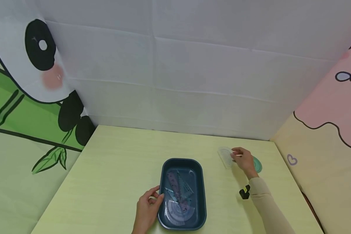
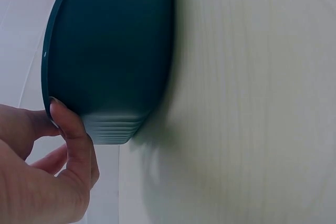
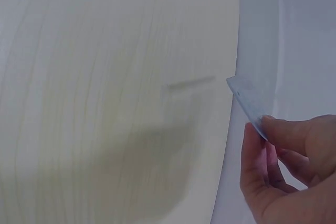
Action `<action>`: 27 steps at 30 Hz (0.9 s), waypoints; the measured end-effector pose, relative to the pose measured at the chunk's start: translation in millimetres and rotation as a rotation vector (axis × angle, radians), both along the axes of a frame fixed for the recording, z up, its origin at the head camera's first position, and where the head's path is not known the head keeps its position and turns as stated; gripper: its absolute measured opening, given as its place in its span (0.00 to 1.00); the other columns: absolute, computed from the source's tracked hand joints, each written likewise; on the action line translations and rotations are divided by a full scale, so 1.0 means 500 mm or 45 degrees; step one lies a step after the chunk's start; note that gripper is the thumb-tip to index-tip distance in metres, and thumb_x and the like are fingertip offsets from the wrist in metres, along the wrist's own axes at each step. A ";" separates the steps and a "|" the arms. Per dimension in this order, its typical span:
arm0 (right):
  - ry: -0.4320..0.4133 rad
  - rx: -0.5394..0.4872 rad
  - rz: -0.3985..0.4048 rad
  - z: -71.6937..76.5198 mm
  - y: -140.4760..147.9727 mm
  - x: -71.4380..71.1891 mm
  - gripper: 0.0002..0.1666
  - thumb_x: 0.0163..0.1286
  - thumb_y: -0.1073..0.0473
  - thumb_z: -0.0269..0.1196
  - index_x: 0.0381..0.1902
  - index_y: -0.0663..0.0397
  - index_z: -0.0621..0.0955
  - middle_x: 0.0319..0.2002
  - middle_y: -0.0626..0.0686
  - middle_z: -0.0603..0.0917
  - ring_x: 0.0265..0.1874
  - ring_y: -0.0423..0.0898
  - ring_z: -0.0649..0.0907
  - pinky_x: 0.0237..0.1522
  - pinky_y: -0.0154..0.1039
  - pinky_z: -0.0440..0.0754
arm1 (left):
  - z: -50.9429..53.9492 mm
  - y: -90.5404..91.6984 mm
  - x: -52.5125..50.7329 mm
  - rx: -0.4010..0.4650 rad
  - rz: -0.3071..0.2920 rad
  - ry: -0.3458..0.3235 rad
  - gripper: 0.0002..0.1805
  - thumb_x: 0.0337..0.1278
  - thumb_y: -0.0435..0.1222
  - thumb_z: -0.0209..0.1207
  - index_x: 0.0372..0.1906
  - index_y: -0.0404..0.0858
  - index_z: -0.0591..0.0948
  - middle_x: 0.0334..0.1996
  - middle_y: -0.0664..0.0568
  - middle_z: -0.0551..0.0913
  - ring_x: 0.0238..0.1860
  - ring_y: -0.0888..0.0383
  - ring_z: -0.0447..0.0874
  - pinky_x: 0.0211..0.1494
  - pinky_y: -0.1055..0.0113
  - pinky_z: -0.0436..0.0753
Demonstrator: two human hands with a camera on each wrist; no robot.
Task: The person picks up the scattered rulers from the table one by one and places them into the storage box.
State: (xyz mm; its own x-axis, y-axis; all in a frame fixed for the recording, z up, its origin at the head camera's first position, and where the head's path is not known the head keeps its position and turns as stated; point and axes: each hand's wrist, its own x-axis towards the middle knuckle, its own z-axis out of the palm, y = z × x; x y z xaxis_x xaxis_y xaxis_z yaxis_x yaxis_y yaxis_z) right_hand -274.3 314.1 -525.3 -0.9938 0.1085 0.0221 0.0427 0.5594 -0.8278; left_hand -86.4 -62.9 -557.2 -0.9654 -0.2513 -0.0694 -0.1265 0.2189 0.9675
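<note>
My left hand (image 1: 147,208) pinches the left rim of a dark blue tray (image 1: 203,195); the left wrist view shows thumb and fingers of the hand (image 2: 58,166) at the edge of the tray (image 2: 110,40). Inside the tray lie a purple ruler (image 1: 173,183), a clear set square (image 1: 185,185) and a clear protractor (image 1: 175,216), partly overlapping. To the right, my right hand (image 1: 243,161) pinches a clear, flat protractor (image 1: 225,156) by its edge, raised over the table. From the right wrist, the hand (image 3: 294,166) holds this protractor (image 3: 247,100) nearly edge-on.
A round green object (image 1: 257,164) lies beside the right wrist, partly hidden by it. Closer in, a small black object with a yellow patch (image 1: 244,192) sits by the sleeve. The pale table (image 1: 120,162) meets a white cloth backdrop (image 1: 178,107) at its far edge.
</note>
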 end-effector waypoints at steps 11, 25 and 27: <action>0.041 -0.011 0.034 0.028 -0.023 -0.006 0.19 0.72 0.69 0.65 0.58 0.71 0.80 0.49 0.68 0.82 0.33 0.43 0.84 0.42 0.43 0.87 | -0.003 0.006 -0.002 0.004 0.005 0.023 0.20 0.60 0.30 0.69 0.57 0.29 0.83 0.33 0.49 0.78 0.28 0.59 0.80 0.31 0.72 0.77; 0.088 -0.001 0.108 0.063 -0.033 0.005 0.18 0.74 0.67 0.64 0.58 0.69 0.80 0.48 0.67 0.82 0.37 0.47 0.85 0.46 0.49 0.86 | -0.010 0.018 -0.006 0.019 0.004 0.024 0.20 0.61 0.30 0.68 0.57 0.29 0.83 0.34 0.49 0.78 0.28 0.60 0.80 0.31 0.72 0.76; 0.093 -0.004 0.121 0.068 -0.035 0.006 0.18 0.73 0.67 0.64 0.58 0.69 0.80 0.49 0.67 0.82 0.38 0.47 0.85 0.45 0.47 0.87 | -0.010 0.019 -0.006 0.020 0.008 0.027 0.20 0.61 0.30 0.68 0.57 0.29 0.83 0.33 0.49 0.78 0.28 0.60 0.80 0.31 0.72 0.76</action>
State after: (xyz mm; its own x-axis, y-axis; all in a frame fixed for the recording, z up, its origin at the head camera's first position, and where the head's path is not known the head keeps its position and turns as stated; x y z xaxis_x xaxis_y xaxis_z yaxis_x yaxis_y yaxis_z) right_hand -271.1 296.5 -491.4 -0.9954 0.0143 0.0950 -0.0711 0.5553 -0.8286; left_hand -89.4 -53.2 -562.2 -0.9651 -0.2564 -0.0527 -0.1071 0.2029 0.9733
